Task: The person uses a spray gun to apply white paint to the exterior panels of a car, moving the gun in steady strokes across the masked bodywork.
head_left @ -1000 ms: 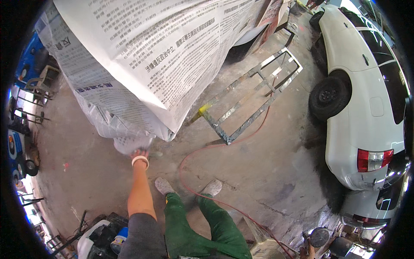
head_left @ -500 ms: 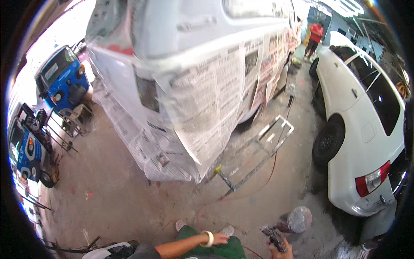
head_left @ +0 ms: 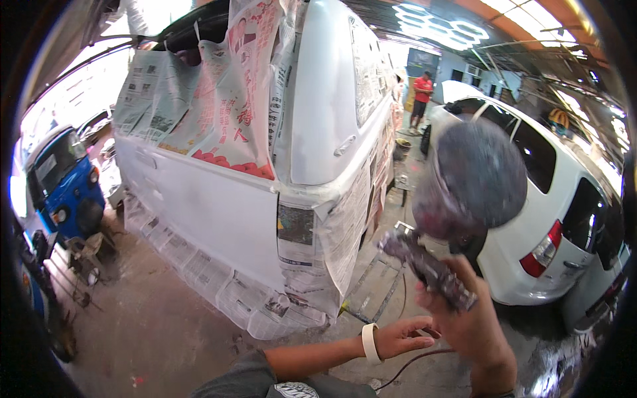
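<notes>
My right hand (head_left: 464, 318) grips a grimy spray gun (head_left: 424, 265), raised at the lower right, with a large dark cup (head_left: 471, 176) on top. My left hand (head_left: 408, 337) is at the bottom, beside and partly behind the right wrist, fingers loosely curled apart and holding nothing I can see; a white tape-like ring (head_left: 369, 343) is round its wrist. In front stands the rear corner of a van with a matte white lower panel (head_left: 199, 219). Newspaper sheets (head_left: 159, 96) cover its rear window, side and lower edge.
A white car (head_left: 544, 232) stands at the right, a blue three-wheeler (head_left: 70, 186) at the left. A person in a red top (head_left: 423, 96) stands at the back. A metal frame (head_left: 371, 298) and a hose (head_left: 424, 358) lie on the floor (head_left: 106, 331).
My view has swung up from the floor to the van. My right hand has lifted the spray gun into view; my left hand has moved from the papered corner toward the right.
</notes>
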